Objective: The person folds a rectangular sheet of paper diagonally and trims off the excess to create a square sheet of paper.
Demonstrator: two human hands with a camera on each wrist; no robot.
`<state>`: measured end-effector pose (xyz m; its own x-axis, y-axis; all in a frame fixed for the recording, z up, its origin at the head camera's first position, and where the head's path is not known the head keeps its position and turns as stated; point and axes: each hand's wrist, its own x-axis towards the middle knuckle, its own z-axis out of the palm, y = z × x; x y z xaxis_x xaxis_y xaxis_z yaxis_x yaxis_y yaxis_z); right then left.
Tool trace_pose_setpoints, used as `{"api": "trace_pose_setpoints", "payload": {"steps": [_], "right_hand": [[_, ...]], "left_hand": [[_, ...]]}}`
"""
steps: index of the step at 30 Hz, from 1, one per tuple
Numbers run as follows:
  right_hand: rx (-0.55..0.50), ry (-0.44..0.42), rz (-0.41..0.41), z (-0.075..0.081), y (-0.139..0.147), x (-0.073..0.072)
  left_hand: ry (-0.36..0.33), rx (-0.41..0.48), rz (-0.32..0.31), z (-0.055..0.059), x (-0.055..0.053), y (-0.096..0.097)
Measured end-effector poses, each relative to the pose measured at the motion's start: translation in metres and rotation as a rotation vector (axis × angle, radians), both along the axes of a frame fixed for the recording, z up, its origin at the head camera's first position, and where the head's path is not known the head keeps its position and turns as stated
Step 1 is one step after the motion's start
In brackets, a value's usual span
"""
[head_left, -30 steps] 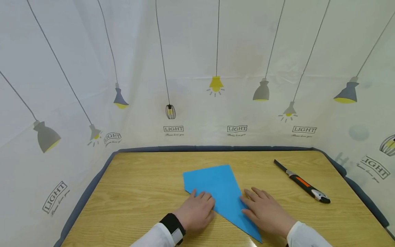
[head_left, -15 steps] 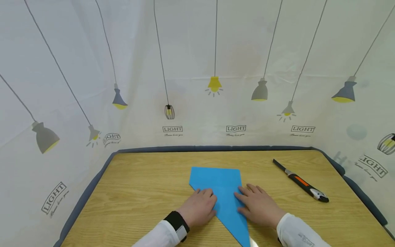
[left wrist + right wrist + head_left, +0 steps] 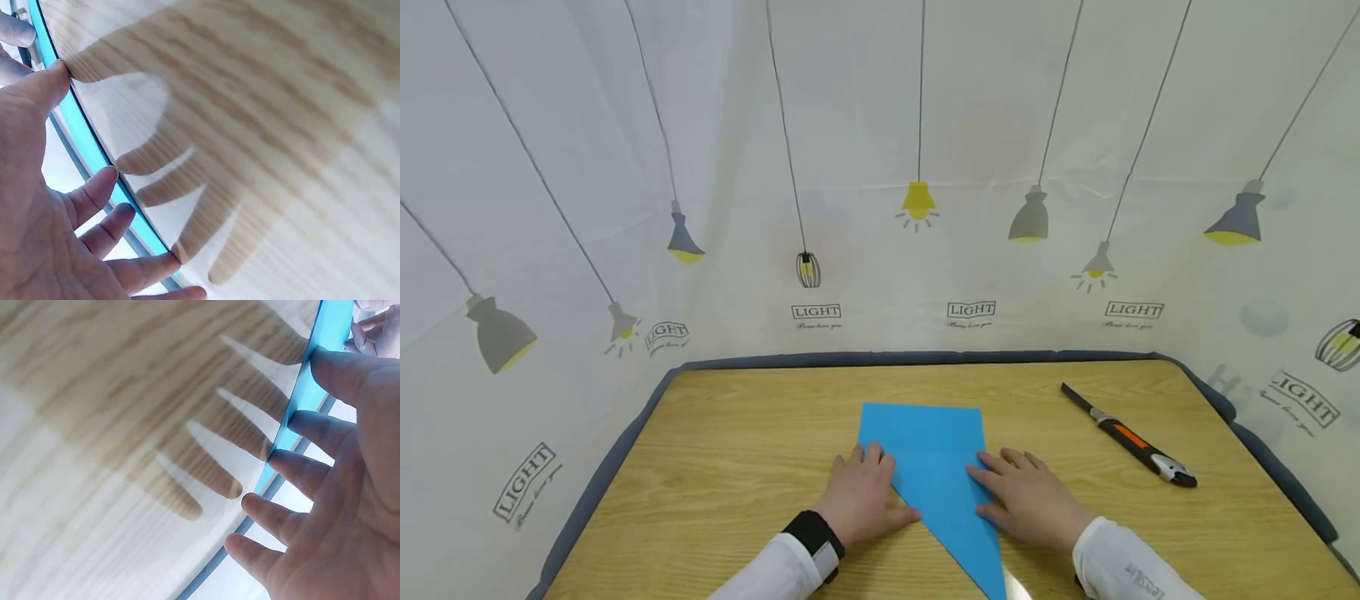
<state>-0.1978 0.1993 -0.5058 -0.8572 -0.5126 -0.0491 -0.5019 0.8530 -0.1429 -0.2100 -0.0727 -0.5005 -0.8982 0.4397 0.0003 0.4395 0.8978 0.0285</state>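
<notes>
A blue sheet of paper [image 3: 936, 475], with a straight far edge and a point toward the near edge, lies flat on the wooden table. On its slanted left edge rests my left hand [image 3: 863, 496], fingers spread and thumb apart; in the left wrist view the fingertips [image 3: 109, 178] touch the blue strip. My right hand [image 3: 1030, 498] lies along the paper's right edge with its fingers spread. Seen from the right wrist, the thumb and some fingertips [image 3: 300, 422] touch the paper, while the outer fingers lie beyond its edge.
A black and orange knife-like tool [image 3: 1131, 437] with a narrow dark blade lies at the right of the table [image 3: 737, 450]. A pale curtain [image 3: 880, 125] printed with lamps stands round the table's far and side edges.
The paper has turned so its far edge lies nearly level and its point faces me. My left hand has shifted left and up along its edge, spreading the thumb. My right hand moved slightly left.
</notes>
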Motion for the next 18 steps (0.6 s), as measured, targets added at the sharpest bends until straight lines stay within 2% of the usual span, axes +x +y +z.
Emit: {"api": "trace_pose_setpoints", "payload": {"steps": [4, 7, 11, 13, 18], "right_hand": [[-0.032, 0.011, 0.005, 0.000, 0.002, -0.001], [-0.057, 0.050, 0.005, 0.000, 0.002, -0.004], [-0.113, 0.109, -0.035, 0.000, 0.000, -0.013], [-0.148, 0.124, -0.069, 0.000, -0.003, -0.019], [-0.230, 0.109, -0.165, 0.002, -0.010, -0.033]], "left_hand": [[0.008, 0.006, -0.012, 0.001, -0.004, -0.002], [0.055, 0.016, -0.005, 0.001, -0.011, -0.005], [0.105, 0.112, 0.049, -0.004, -0.027, -0.013], [0.085, 0.184, 0.078, -0.004, -0.035, -0.017], [-0.048, 0.339, 0.146, -0.003, -0.049, -0.022]]}}
